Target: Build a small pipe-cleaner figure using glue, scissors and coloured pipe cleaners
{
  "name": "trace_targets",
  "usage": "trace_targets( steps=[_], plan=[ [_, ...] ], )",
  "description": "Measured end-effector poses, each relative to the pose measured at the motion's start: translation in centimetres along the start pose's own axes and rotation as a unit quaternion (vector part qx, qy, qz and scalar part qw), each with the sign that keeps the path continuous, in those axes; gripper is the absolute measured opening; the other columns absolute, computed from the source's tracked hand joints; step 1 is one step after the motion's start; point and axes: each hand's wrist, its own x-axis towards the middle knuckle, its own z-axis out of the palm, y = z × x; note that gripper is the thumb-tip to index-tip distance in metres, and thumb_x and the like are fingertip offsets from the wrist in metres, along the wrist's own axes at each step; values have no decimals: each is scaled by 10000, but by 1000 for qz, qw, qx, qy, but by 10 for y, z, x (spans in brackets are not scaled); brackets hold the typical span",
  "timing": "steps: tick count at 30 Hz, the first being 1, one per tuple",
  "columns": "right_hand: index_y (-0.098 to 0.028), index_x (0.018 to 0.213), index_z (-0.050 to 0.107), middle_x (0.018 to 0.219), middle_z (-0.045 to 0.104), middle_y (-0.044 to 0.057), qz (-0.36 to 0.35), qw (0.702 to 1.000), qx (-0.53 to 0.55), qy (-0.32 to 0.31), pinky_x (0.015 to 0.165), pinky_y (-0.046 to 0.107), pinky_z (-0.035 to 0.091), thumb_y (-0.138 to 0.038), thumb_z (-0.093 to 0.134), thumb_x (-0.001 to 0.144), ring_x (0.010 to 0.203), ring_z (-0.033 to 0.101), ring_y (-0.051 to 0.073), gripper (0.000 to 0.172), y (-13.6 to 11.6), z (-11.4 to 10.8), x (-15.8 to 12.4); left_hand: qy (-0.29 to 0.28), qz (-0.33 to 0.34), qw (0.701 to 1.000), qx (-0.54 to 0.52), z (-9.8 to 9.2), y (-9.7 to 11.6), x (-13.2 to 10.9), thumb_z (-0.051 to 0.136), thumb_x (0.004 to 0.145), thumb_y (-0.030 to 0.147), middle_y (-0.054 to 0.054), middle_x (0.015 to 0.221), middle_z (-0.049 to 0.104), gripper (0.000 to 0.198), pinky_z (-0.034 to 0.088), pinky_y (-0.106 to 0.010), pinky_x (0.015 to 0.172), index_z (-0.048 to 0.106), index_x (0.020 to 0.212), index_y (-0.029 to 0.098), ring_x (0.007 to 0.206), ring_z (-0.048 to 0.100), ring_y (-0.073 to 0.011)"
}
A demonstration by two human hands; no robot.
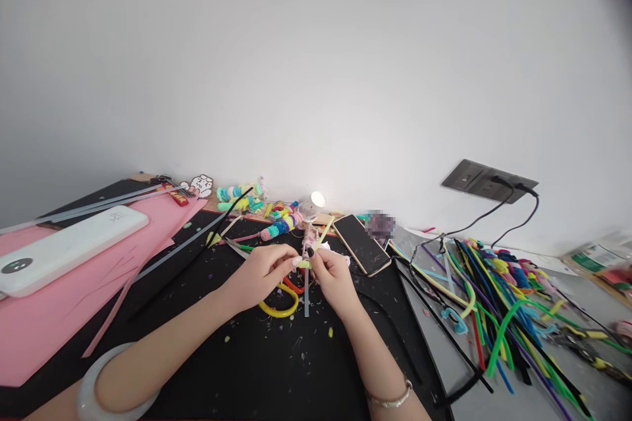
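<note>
Near the middle of the black work surface, my left hand (266,270) and my right hand (333,273) come together, fingers pinched. Between their fingertips is a small yellow-green pipe cleaner (305,264), partly covered by the fingers. A longer pale yellow strip (324,234) rises just behind my right fingers; whether it joins the held piece I cannot tell. Beneath my hands lies a pair of scissors with yellow and red handles (279,311). A translucent glue stick (307,296) points downward below the fingertips.
A lit lamp (312,205) and a phone (362,245) stand behind the hands. Bundled pipe cleaners (503,316) and pliers (577,348) lie at right. Pink sheets (93,276) lie under a white device (74,247) at left. Cords hang from a wall socket (486,179).
</note>
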Motion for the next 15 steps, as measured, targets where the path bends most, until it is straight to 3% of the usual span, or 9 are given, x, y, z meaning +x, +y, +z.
trace_targets(
  steps=[3, 7, 15],
  plan=[
    [-199, 569, 358, 545, 359, -40, -37, 998, -52, 2, 541, 258, 242, -343, 415, 926, 551, 329, 116, 389, -3, 0, -1, -33, -26, 998, -52, 4, -2, 0, 385, 953, 417, 53, 511, 490, 395, 421, -228, 545, 556, 689, 178, 475, 495, -106],
    [-197, 569, 369, 544, 361, -40, -33, 998, -47, -9, 541, 258, 241, -364, 418, 932, 554, 328, 117, 402, -2, 0, -1, -50, -43, 992, -104, 7, -4, 1, 445, 929, 408, 66, 530, 479, 346, 397, -221, 530, 517, 675, 184, 464, 466, -94],
    [-200, 603, 425, 492, 375, -65, 99, 980, 157, -73, 447, 238, 212, -510, 474, 874, 431, 284, 81, 414, 6, 1, 0, -32, 19, 999, -24, 3, -5, 0, 409, 944, 323, 50, 591, 479, 298, 398, -218, 564, 549, 722, 182, 553, 484, -108]
  ],
)
